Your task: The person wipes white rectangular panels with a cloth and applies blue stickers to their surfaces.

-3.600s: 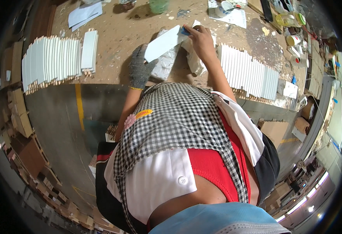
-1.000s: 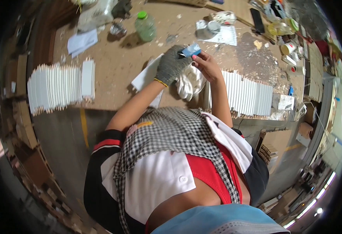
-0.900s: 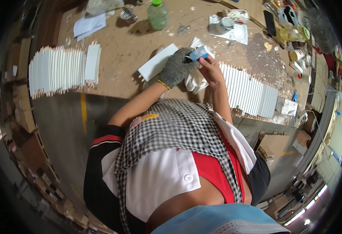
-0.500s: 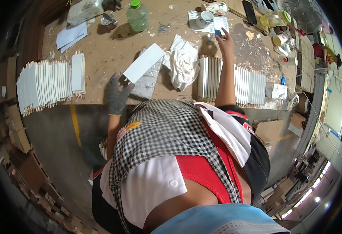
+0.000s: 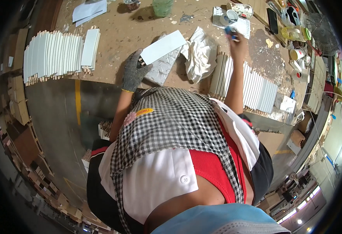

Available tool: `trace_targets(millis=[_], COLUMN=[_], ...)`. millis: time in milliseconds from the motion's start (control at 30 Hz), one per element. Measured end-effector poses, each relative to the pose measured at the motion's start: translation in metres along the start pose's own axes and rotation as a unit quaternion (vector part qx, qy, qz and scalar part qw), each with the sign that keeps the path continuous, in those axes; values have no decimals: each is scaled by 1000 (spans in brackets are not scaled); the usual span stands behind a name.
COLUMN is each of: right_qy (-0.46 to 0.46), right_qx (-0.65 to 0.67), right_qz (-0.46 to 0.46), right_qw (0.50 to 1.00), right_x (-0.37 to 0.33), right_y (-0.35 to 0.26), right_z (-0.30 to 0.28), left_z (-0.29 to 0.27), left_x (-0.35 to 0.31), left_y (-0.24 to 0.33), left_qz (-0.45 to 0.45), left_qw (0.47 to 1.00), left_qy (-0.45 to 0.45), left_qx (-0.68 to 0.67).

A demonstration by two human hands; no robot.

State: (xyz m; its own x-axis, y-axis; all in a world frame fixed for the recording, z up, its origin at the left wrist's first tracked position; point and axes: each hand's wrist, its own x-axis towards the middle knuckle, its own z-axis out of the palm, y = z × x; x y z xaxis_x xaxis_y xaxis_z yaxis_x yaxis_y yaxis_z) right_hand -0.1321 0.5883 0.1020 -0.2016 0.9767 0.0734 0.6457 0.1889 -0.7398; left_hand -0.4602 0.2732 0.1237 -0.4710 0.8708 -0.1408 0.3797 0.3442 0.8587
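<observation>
My left hand (image 5: 136, 71), in a grey knitted glove, is closed on one end of a white board (image 5: 164, 47) with small wooden pegs at its end. The board is tilted above a grey, paint-smeared block (image 5: 164, 67) on the workbench. Past the right-hand stack my bare right hand (image 5: 238, 46) reaches out, its fingers closed round a small blue object (image 5: 229, 31) whose kind is blurred. Just beyond that hand stands a white cup (image 5: 229, 18) on a printed sheet (image 5: 242, 28). Between my hands lies a crumpled white cloth (image 5: 200, 56).
Rows of white pegged boards stand at the left (image 5: 54, 54) and right (image 5: 256, 87) of the workbench (image 5: 120, 39). Along the back are a green bottle (image 5: 163, 7) and white papers (image 5: 89, 11). A phone (image 5: 272, 20), yellow-liquid bottle (image 5: 295, 33) and fan (image 5: 322, 33) are at far right.
The view has shifted, so the bench sits higher and farther right. My right hand has drawn slightly left relative to the cup, with the blue object. The left hand still holds the board.
</observation>
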Motion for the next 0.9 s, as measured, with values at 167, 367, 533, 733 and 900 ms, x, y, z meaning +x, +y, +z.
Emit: trace_targets(millis=[167,367,533,733,900], right_qy=[-107,-78,-72,-64,-75], right_qx=[20,-55,-74,-99,-122], right_qz=[-170,-221,-256,-244,-260], right_qw=[979,971,961,962,955], right_x=[-91,-107,-112,-115,-116], right_y=[-119,-122,-123,-129,-126], right_z=[34,53,59,55,59], left_z=[-4,-6,-5,-4,-2], left_x=[2,6,5,7,6], left_y=[-7,-6,-11,-11,-21], left_qz=[30,57,59,41,68], left_qw=[999,996,997,999,996], left_qy=[-1,-6,6,-2,14], left_qx=[11,74,43,27,60])
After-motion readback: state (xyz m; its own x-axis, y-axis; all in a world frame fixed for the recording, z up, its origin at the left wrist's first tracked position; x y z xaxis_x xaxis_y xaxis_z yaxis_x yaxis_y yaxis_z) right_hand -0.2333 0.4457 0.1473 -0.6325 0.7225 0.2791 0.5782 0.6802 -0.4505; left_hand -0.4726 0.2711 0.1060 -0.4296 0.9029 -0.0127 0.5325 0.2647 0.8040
